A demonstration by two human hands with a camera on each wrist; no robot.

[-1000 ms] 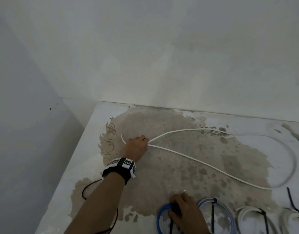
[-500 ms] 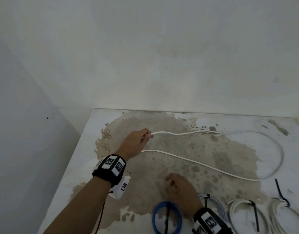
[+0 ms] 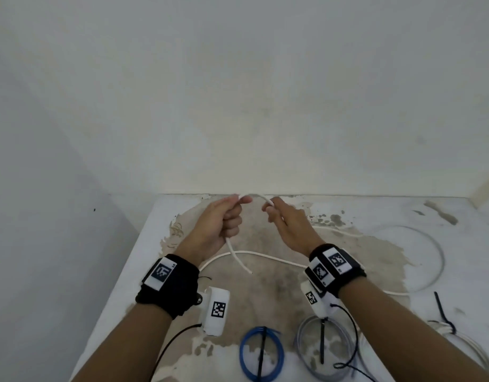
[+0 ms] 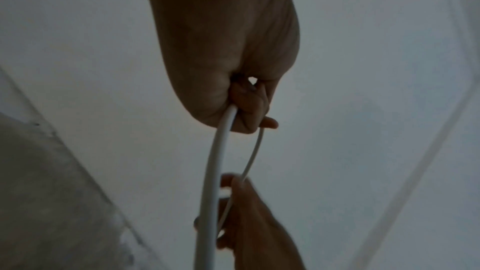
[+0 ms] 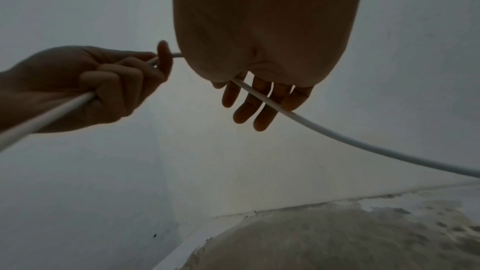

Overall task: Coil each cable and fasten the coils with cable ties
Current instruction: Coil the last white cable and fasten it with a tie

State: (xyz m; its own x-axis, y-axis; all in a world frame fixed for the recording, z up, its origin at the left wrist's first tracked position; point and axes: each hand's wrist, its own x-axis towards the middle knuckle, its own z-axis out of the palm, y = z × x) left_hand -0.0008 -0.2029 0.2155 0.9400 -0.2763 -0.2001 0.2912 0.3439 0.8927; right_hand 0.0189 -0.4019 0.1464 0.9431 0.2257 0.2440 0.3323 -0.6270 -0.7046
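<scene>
A long white cable [image 3: 268,256] lies in a wide loop on the stained table [image 3: 458,216]. My left hand [image 3: 239,201] grips it in a fist near its end, raised above the table, and the short free end [image 3: 239,261] hangs down. My right hand [image 3: 269,206] pinches the same cable a little to the right, so a short arc [image 3: 255,194] spans the two hands. In the left wrist view the cable [image 4: 214,161] leaves my fist [image 4: 241,114]. In the right wrist view the cable [image 5: 298,119] runs across my loosely spread fingers [image 5: 255,108].
Near the front edge lie a blue coil [image 3: 244,354] and a grey coil [image 3: 302,351], each bound with a black tie. A white coil [image 3: 469,343] sits at the right. A loose black tie [image 3: 440,303] lies beside it. White walls close off the back and the left.
My left hand has lifted the cable end off the table. My right hand has left the blue coil, risen and taken hold of the cable beside the left hand.
</scene>
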